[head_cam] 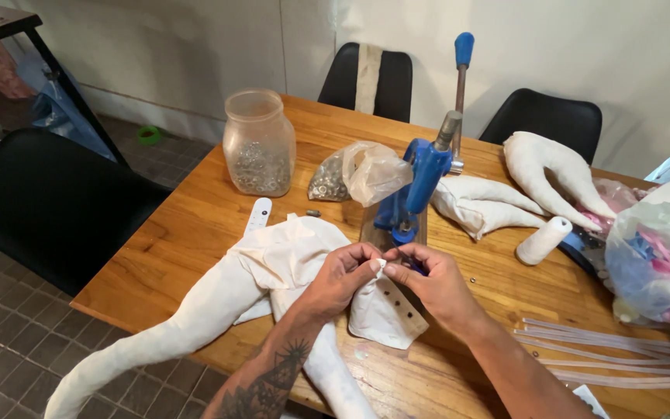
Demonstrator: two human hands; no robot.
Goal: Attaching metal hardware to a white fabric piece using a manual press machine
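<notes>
So the person's got both hands bunched together right in front of the blue hand press (420,182), and it makes sense why: the left hand (340,279) and right hand (428,281) are both pinching the same edge of a cream fabric piece (381,310), fingers clenched tight on the cloth so the edge sits at the foot of the press, just beside its die. That strip already has a row of small dark holes or studs along it, so holding it flat and taut looks like a way to line the row up. The rest of the cloth, a long stuffed limb-like shape (195,318), just trails off the near edge of the bench (157,256), out of the way. Supplies sit within arm's reach behind the press: a plastic jar (258,143) of little metal rings and an open clear bag (358,172) of more of them. Finished-looking stuffed pieces (552,174) are parked further back on the right, near a white spool (544,240) and a plastic bag with pink and blue bits (657,256). A few thin white strips (606,349) lie flat near the right edge.
</notes>
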